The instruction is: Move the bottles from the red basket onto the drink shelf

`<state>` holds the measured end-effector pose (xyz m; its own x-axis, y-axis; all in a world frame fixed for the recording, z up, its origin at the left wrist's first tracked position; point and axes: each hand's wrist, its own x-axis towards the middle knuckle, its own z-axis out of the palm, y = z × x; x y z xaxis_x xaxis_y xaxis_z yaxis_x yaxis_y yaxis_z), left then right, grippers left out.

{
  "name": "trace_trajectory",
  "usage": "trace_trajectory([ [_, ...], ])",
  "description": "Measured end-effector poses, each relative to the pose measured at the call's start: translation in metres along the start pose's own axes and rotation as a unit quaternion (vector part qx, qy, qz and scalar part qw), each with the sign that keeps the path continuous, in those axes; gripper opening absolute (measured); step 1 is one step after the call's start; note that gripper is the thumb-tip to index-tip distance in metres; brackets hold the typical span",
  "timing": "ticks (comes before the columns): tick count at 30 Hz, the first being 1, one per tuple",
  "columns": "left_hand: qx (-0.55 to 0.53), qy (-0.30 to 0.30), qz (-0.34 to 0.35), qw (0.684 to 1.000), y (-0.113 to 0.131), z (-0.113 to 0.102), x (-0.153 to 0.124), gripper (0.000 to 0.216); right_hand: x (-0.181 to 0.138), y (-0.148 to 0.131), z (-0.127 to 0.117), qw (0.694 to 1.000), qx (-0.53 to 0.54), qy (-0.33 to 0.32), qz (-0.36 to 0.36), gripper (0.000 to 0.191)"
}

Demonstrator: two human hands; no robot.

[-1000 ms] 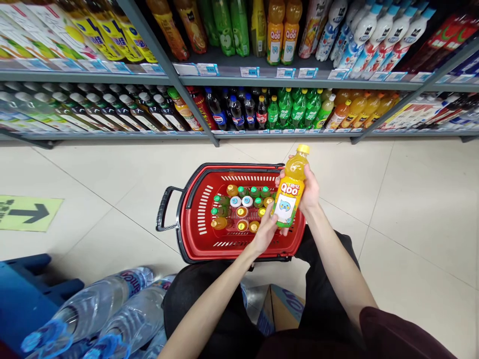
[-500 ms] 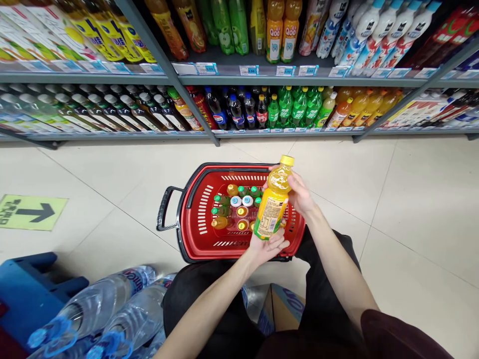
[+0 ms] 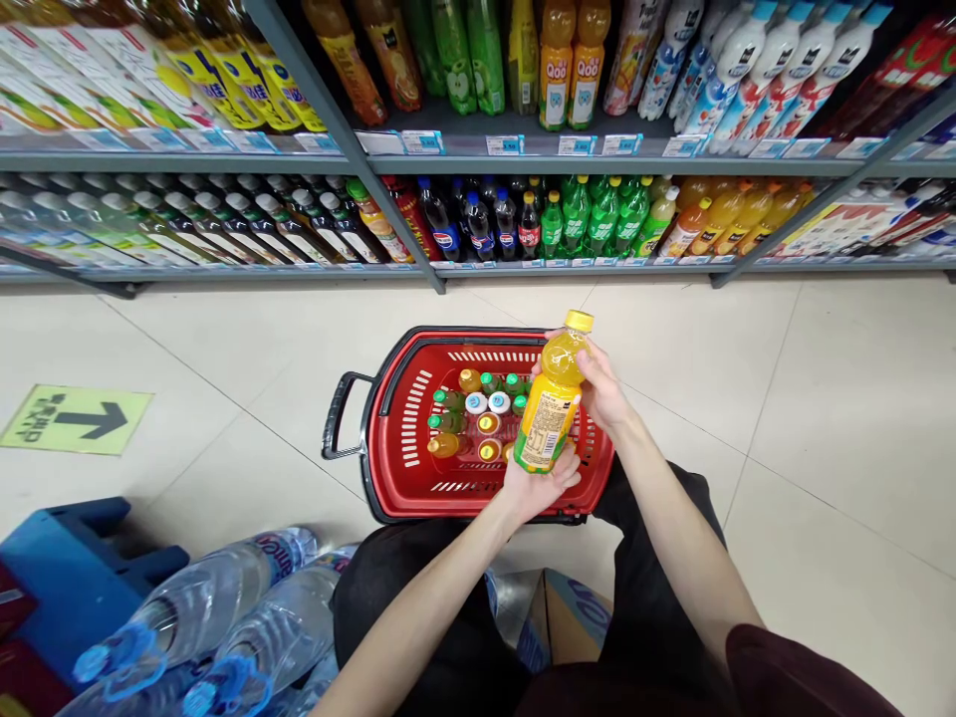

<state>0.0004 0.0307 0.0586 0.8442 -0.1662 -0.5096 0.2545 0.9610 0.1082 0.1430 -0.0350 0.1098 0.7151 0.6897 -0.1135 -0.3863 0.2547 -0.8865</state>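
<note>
A juice bottle (image 3: 550,408) with a yellow cap and a yellow and green label is tilted above the basket, its printed back label facing me. Around its base curls my left hand (image 3: 539,488), supporting it from below. My right hand (image 3: 599,386) grips the same bottle near its shoulder, fingers partly behind it. Beneath both hands stands the red shopping basket (image 3: 388,418), its black handle (image 3: 336,413) sticking out to the left. Inside are several upright bottles with green, white and yellow tops, among them a white-capped bottle (image 3: 476,403). The held bottle hides part of the basket's right side.
Shelves of drinks (image 3: 478,164) run across the back above the floor. Large water bottles (image 3: 216,597) lie at the lower left beside a blue plastic object (image 3: 75,588). A cardboard box (image 3: 572,622) sits between my legs. A yellow arrow sign (image 3: 79,418) marks the floor.
The whole view has shifted slightly, so everything appears a little further right. Both hands keep their hold on the juice bottle, which looks almost unmoved over the basket.
</note>
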Motion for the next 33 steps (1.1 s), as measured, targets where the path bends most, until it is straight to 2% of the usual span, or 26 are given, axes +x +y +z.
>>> trace_trajectory([
  [4,0.014,0.056,0.125,0.99,0.007,0.005,0.006,0.036,0.004,0.007,-0.005,0.994,-0.031,0.084,-0.062,0.057],
  [6,0.035,0.066,0.167,0.983,0.01,0.005,0.009,0.039,0.007,0.013,-0.007,0.983,-0.069,0.14,-0.092,0.052],
  [10,0.051,0.079,0.157,0.983,0.013,0.001,0.013,0.046,0.011,0.02,-0.007,0.967,-0.108,0.206,-0.101,0.049],
  [14,0.064,0.079,0.117,0.988,0.014,-0.003,0.018,0.051,0.012,0.02,-0.003,0.965,-0.119,0.228,-0.051,0.05],
  [17,0.062,0.077,0.084,0.992,0.016,-0.006,0.02,0.053,0.012,0.019,-0.002,0.964,-0.144,0.223,-0.013,0.055],
  [23,0.01,0.058,-0.003,0.998,0.021,-0.012,0.019,0.061,0.012,0.02,-0.002,0.965,-0.192,0.178,-0.01,0.061],
  [29,0.01,0.081,0.039,0.996,0.026,-0.01,0.02,0.05,0.015,0.016,-0.002,0.961,-0.232,0.152,-0.016,0.045],
  [33,0.062,0.121,0.094,0.986,0.035,-0.006,0.025,0.047,0.012,0.017,-0.008,0.958,-0.236,0.154,-0.06,0.041],
])
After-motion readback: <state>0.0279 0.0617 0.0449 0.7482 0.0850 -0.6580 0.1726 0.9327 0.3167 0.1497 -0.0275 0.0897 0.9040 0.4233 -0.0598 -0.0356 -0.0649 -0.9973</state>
